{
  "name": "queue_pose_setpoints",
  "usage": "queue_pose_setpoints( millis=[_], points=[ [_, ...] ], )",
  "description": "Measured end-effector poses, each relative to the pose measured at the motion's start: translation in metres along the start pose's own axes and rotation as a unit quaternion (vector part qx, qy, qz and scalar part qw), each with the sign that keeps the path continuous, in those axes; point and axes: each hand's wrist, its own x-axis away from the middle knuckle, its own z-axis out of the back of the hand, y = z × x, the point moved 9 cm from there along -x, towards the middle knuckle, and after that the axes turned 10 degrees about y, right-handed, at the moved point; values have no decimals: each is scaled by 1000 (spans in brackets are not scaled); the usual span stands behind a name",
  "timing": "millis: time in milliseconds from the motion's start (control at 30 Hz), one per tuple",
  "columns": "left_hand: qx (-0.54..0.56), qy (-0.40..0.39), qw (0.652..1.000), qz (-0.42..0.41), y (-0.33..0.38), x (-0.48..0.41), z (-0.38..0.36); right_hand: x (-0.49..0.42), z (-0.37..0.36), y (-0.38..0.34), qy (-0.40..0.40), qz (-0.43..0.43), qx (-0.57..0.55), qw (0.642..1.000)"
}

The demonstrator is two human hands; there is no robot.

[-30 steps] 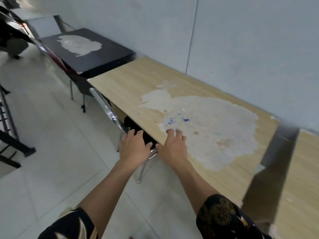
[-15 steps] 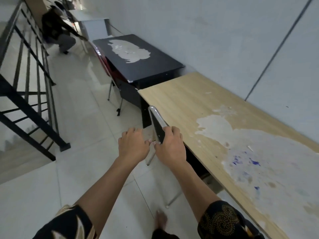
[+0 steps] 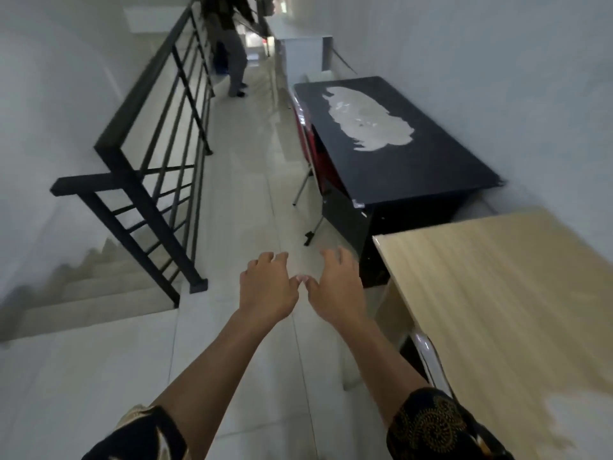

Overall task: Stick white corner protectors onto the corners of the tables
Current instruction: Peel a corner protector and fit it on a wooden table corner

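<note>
Loosely curled fingers (image 3: 275, 257) on the left hand (image 3: 267, 287), spread and bent downward; the same on the right hand (image 3: 335, 287). Thumb tips almost touching, with a small pale speck (image 3: 303, 278) between them, too blurred to tell whether a corner protector or only nails, so cannot tell whether anything is pinched. Both hands side by side in the air above the tiled floor (image 3: 238, 200), touching neither bench.

Just to the right, the near corner of the wooden bench (image 3: 497, 293), with a whitish worn patch toward the lower right. Just beyond it along the wall, the black bench (image 3: 398, 167), with a pale patch on top and a small pale glint at its near left corner. A red chair (image 3: 306, 141) tucked along its left side.

On the left, a black railing (image 3: 159, 144) above stairs (image 3: 99, 283) going down. Far down the corridor, a person (image 3: 232, 44) standing by the railing.
</note>
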Motion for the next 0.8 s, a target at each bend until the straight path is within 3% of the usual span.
queue_pose_setpoints(
  millis=[167,367,800],
  points=[
    [6,10,999,38,-29,-99,-7,-98,-50,-19,-24,26,12,999],
    [23,-9,1000,9,-31,-250,-29,-223,-97,-5,-22,-33,2,999],
    [52,-72,987,-133,73,-515,-62,-452,-115,70,53,-180,17,982]
  ],
)
